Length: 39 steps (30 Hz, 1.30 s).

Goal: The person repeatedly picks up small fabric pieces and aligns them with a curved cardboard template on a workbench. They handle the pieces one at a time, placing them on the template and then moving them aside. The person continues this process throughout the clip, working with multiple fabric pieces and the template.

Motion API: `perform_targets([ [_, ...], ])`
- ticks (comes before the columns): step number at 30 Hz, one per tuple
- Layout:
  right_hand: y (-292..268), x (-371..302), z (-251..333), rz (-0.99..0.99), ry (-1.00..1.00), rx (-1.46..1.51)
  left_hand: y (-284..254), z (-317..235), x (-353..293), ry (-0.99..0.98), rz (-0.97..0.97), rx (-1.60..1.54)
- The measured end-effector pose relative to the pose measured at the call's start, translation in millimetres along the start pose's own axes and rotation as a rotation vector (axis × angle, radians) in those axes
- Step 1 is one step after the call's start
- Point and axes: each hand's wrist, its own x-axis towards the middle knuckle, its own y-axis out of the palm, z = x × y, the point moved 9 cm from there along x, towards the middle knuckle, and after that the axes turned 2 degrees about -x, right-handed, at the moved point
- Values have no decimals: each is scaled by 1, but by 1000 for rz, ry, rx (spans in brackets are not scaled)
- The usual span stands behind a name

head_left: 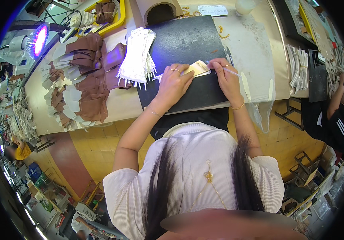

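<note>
My left hand lies over a pale, strap-like piece, its fingers bent and holding it against the black mat. The rounded cream end of that piece sticks out to the right of my fingers. Close beside that end, my right hand pinches a thin whitish pen-like stick. Its tip is too small to make out. Left of my left hand, a fanned stack of white pieces with narrow tails overlaps the mat's edge.
Brown and grey cut pieces lie in overlapping piles on the left. A lit lamp stands beyond them. At the back are a yellow tray and a cardboard tube. White strips lie at right, near another person's arm.
</note>
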Motion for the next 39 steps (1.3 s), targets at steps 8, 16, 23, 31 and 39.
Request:
perform_targets([
  [8, 9, 6, 32, 88, -318, -286, 2, 0, 0, 9, 13, 22],
  [16, 3, 2, 28, 132, -304, -418, 2, 0, -2, -14, -11, 44],
  [23, -17, -10, 11, -129, -73, -98, -3, 27, 4, -203, -13, -224],
  [31, -11, -12, 7, -105, -56, 7, -5, 44, 0, -451, 10, -465],
  [39, 8, -15, 9, -45, -74, 194, -22, 65, -10, -648, -261, -1322],
])
